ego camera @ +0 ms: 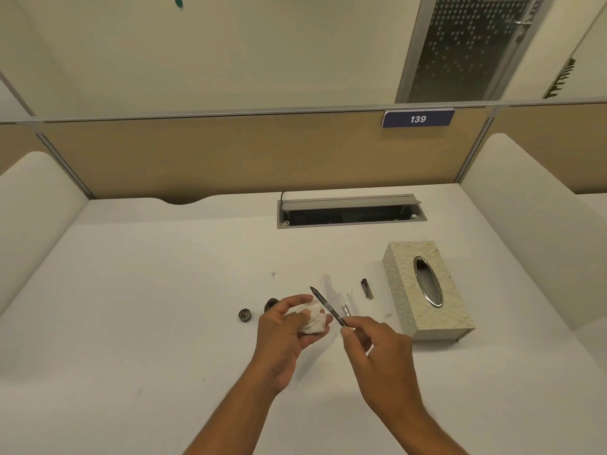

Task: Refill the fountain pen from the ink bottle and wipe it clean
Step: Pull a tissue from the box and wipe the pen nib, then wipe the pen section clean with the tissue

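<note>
**Wipe step: pen meets tissue**

Right hand point(377, 353) pinches the fountain pen point(328, 307) by its rear, nib aimed far-left, over mid bench point(164, 323). Left hand point(285, 326) curls round a crumpled tissue point(312, 320) just beside the barrel; contact unclear. Best: fold tissue round nib, draw outward lightly, avoiding the open ink bottle point(272, 303) behind.

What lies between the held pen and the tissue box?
Head view: a dark pen cap on the desk, touching neither pen nor tissue box; a small silvery part lies nearer the pen.
</note>
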`<state>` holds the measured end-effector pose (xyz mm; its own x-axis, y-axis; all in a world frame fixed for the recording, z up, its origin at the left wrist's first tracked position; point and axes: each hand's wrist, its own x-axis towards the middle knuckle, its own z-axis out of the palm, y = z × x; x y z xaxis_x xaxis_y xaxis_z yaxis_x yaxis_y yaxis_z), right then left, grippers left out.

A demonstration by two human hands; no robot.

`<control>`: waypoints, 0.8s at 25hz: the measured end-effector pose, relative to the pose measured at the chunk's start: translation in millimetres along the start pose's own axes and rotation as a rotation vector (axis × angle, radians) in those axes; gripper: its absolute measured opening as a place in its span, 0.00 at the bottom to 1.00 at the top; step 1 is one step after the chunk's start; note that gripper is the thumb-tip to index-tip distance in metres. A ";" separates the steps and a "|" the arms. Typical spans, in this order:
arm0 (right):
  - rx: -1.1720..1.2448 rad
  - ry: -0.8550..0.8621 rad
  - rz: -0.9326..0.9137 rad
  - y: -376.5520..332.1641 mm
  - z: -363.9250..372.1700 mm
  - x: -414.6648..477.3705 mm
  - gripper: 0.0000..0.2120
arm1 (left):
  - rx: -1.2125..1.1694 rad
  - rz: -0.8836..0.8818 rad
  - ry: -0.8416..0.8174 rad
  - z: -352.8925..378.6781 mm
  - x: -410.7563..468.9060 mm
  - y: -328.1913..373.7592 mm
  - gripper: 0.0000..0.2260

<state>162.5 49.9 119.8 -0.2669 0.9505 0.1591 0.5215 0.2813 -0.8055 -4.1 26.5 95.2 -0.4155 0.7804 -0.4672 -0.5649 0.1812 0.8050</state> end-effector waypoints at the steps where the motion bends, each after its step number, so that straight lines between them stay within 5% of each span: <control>1: -0.030 0.012 -0.006 -0.6 3.6 1.1 0.05 | 0.021 -0.004 0.002 1.5 0.5 -1.1 0.10; 13: -0.500 0.056 -0.202 28.6 42.9 19.9 0.09 | -0.142 -0.149 -0.121 7.2 20.0 -4.4 0.13; 20: -0.241 -0.080 0.023 52.2 43.3 37.6 0.14 | -0.094 -0.188 -0.060 -2.0 44.5 -18.1 0.11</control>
<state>144.6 94.6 59.0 -0.3110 0.9463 0.0886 0.7039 0.2920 -0.6475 -13.8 56.7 59.1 -0.2555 0.7729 -0.5809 -0.6933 0.2723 0.6672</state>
